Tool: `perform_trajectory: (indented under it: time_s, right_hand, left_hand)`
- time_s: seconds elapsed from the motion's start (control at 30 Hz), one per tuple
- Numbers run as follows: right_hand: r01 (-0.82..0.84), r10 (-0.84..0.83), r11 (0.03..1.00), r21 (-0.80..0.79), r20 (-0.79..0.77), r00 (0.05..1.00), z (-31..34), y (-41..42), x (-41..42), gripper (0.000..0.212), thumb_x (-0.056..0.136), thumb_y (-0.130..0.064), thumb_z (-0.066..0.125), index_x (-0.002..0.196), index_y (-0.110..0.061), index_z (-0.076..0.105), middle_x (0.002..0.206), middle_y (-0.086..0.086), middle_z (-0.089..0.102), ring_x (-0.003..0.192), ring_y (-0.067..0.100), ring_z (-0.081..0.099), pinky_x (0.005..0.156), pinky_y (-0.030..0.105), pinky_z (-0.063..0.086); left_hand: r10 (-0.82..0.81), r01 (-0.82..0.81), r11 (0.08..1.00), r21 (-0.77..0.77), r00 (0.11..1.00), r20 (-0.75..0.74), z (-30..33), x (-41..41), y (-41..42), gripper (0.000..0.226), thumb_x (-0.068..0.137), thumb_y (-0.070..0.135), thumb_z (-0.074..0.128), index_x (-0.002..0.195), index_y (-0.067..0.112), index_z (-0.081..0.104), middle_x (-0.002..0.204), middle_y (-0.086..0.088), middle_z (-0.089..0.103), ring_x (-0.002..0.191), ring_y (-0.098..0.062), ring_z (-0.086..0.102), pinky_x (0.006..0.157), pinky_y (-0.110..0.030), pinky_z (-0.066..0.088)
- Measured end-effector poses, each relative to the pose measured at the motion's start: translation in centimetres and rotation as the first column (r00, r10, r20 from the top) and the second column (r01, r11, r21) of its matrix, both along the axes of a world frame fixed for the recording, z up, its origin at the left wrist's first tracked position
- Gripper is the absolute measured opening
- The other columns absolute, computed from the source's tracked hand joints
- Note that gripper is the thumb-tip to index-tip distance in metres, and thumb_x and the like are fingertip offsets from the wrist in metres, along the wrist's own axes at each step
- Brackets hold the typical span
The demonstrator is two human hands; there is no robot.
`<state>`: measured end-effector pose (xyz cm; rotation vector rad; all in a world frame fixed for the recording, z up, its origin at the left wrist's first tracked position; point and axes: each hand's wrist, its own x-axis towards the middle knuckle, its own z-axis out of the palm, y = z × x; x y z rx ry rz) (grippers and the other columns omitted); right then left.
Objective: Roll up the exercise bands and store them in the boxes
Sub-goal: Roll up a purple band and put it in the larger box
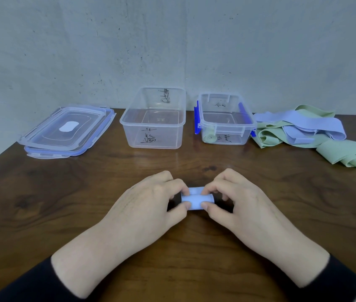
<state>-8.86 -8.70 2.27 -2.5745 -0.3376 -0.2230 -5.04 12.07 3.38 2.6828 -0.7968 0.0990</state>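
Note:
A rolled light-blue exercise band (197, 199) lies across the table's middle, between both hands. My left hand (151, 203) pinches its left end with thumb and curled fingers, and my right hand (240, 203) pinches its right end the same way. Behind stand two clear boxes without lids: a larger one (153, 138) with nothing in it, and a smaller one (227, 136) with blue clips that holds a rolled green band (210, 138). Loose green bands (347, 154) and loose blue bands (303, 123) lie piled at the back right.
Two clear lids (68, 131) are stacked at the back left of the dark wooden table (63, 203). A pale wall rises right behind the boxes. The table's left edge slants close to the lids.

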Motion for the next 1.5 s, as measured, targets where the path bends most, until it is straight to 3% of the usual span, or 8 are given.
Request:
perform_trajectory:
  time_s: [0.2, 0.5, 0.7, 0.83, 0.97, 1.07, 1.2, 1.5]
  right_hand:
    - [0.015, -0.015, 1.000, 0.013, 0.015, 1.000, -0.2, 0.1, 0.9, 0.016, 0.091, -0.045, 0.060, 0.104, -0.038, 0.066, 0.099, -0.019, 0.047, 0.091, 0.000, 0.051, 0.074, 0.018, 0.047]
    - [-0.031, 0.038, 0.998, -0.051, 0.140, 0.989, -0.6, 0.9, 2.3, 0.017, 0.095, -0.023, 0.057, 0.104, -0.028, 0.070, 0.098, -0.018, 0.054, 0.093, 0.005, 0.051, 0.080, 0.026, 0.047]
    - [-0.048, 0.051, 0.995, -0.085, 0.032, 0.998, -0.9, 0.5, 3.0, 0.036, 0.091, -0.046, 0.060, 0.126, -0.038, 0.059, 0.107, -0.021, 0.050, 0.101, 0.002, 0.050, 0.093, 0.035, 0.044]
    - [0.015, -0.015, 0.991, 0.132, -0.002, 1.000, -0.6, 0.3, 3.5, 0.029, 0.091, -0.045, 0.061, 0.119, -0.039, 0.063, 0.099, -0.020, 0.057, 0.094, 0.001, 0.056, 0.084, 0.025, 0.048]
    - [0.061, -0.032, 0.937, 0.343, -0.090, 0.995, -0.3, 0.1, 3.8, 0.027, 0.090, -0.036, 0.068, 0.117, -0.037, 0.064, 0.110, -0.023, 0.068, 0.105, -0.008, 0.060, 0.090, 0.018, 0.049]
    - [0.091, -0.054, 0.941, 0.326, -0.120, 0.991, -0.7, -0.2, 3.9, 0.027, 0.088, -0.037, 0.070, 0.114, -0.036, 0.064, 0.111, -0.022, 0.069, 0.108, -0.009, 0.059, 0.092, 0.019, 0.048]
    - [0.112, -0.076, 0.951, 0.287, -0.133, 0.988, -0.9, -0.4, 4.0, 0.028, 0.085, -0.041, 0.072, 0.111, -0.036, 0.065, 0.109, -0.020, 0.069, 0.109, -0.012, 0.057, 0.085, 0.009, 0.043]
    - [0.039, 0.003, 0.927, 0.374, -0.113, 0.994, -0.4, -0.4, 3.7, 0.025, 0.087, -0.031, 0.071, 0.110, -0.038, 0.064, 0.106, -0.024, 0.070, 0.106, -0.007, 0.061, 0.093, 0.020, 0.048]
  left_hand:
    - [-0.018, 0.019, 0.997, -0.081, 1.000, 0.020, -0.1, 0.2, -0.4, 0.011, 0.093, 0.045, 0.053, 0.103, 0.044, 0.056, 0.099, 0.020, 0.044, 0.092, 0.000, 0.048, 0.069, -0.014, 0.040]
    - [-0.014, 0.018, 0.999, -0.043, 0.995, 0.099, -1.2, 1.2, -0.6, 0.033, 0.083, 0.059, 0.058, 0.110, 0.040, 0.057, 0.102, 0.018, 0.048, 0.093, -0.003, 0.047, 0.083, -0.027, 0.045]
    - [-0.027, 0.032, 0.992, -0.125, 0.999, 0.041, -1.9, 2.9, -1.1, 0.030, 0.085, 0.044, 0.064, 0.114, 0.035, 0.060, 0.094, 0.019, 0.052, 0.088, -0.003, 0.047, 0.081, -0.024, 0.042]
    - [0.016, -0.018, 0.931, -0.363, 1.000, -0.009, -1.3, 3.3, -1.5, 0.044, 0.083, 0.031, 0.072, 0.124, 0.034, 0.056, 0.092, 0.026, 0.051, 0.088, 0.002, 0.051, 0.074, -0.009, 0.038]
    - [-0.025, 0.051, 0.930, -0.365, 0.997, 0.078, -0.8, 3.2, -1.6, 0.042, 0.089, 0.031, 0.067, 0.130, 0.032, 0.056, 0.111, 0.027, 0.053, 0.106, 0.008, 0.048, 0.088, -0.004, 0.036]
    - [-0.083, 0.128, 0.957, -0.259, 0.981, 0.176, -1.2, 3.4, -1.6, 0.048, 0.094, 0.026, 0.062, 0.140, 0.027, 0.049, 0.137, 0.014, 0.052, 0.126, 0.000, 0.044, 0.107, -0.016, 0.033]
    - [-0.173, 0.198, 0.974, -0.106, 0.962, 0.211, -2.2, 3.7, -1.8, 0.051, 0.095, 0.015, 0.059, 0.144, 0.022, 0.046, 0.148, 0.010, 0.046, 0.129, -0.013, 0.047, 0.101, -0.045, 0.045]
    - [-0.231, 0.256, 0.962, -0.094, 0.948, 0.218, -2.0, 3.2, -1.8, 0.046, 0.098, 0.018, 0.053, 0.143, 0.026, 0.047, 0.151, 0.012, 0.040, 0.133, -0.014, 0.039, 0.101, -0.046, 0.042]
